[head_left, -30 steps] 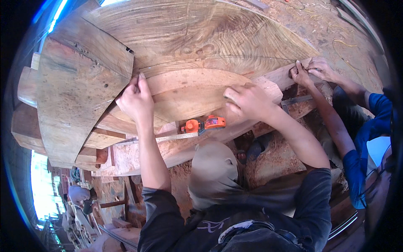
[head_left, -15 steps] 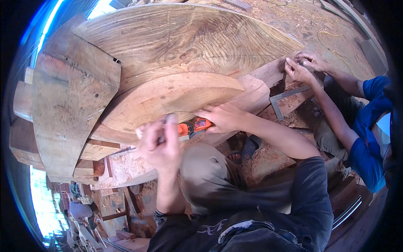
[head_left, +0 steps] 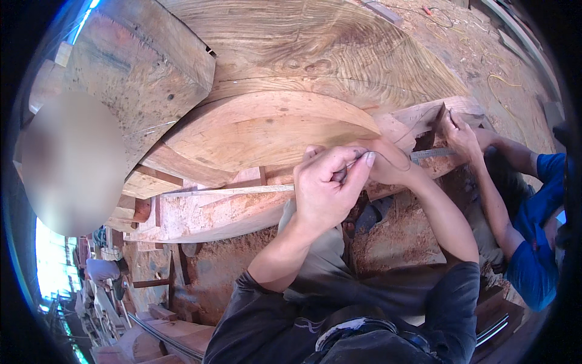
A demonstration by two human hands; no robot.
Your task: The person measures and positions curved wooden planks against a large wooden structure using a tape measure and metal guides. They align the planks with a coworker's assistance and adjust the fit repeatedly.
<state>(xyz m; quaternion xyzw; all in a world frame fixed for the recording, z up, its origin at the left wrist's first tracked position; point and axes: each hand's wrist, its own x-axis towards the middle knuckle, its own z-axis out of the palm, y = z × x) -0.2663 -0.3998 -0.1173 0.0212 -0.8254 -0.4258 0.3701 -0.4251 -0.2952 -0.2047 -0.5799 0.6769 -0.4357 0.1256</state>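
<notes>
Your left hand [head_left: 327,191] pinches a thin pencil-like tool [head_left: 350,165] beside your closed right hand [head_left: 388,162], its long axis slanting up-right toward the ruler [head_left: 431,154] just beyond, nearer your right.

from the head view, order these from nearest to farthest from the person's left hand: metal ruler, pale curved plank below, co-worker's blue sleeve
From the left hand:
1. Pale curved plank, just to its left and below.
2. Metal ruler, to the right, past the right hand.
3. Co-worker's blue sleeve, far right edge.
</notes>
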